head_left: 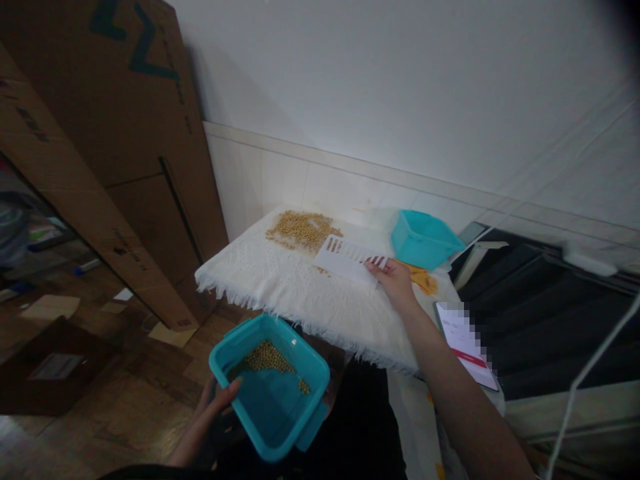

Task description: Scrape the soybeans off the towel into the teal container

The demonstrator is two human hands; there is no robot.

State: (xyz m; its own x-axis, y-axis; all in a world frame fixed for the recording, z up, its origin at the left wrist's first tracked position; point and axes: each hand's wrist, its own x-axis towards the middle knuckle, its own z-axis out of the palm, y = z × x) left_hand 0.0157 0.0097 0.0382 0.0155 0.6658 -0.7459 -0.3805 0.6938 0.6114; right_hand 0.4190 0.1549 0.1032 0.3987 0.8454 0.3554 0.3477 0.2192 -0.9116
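Observation:
My left hand [220, 403] grips the left rim of a teal plastic basin [274, 437], thumb over the edge, in front of the table. Several soybeans [265, 357] lie in the basin along its far side. Over the tabletop, my right hand [393, 277] pinches the right end of a white slotted plastic strip [345, 263]. The strip's left end reaches the front right side of a spread of soybeans [300, 230] on the white cloth. A few loose beans show just below the strip. Whether the strip touches the cloth I cannot tell.
A second teal basin [425, 239] stands at the table's back right, with a yellow cloth [423, 280] beside it. A phone or tablet [467, 347] lies at the right edge. Fringed white cloth [260, 273] covers the table. Tall cardboard boxes [150, 147] stand left.

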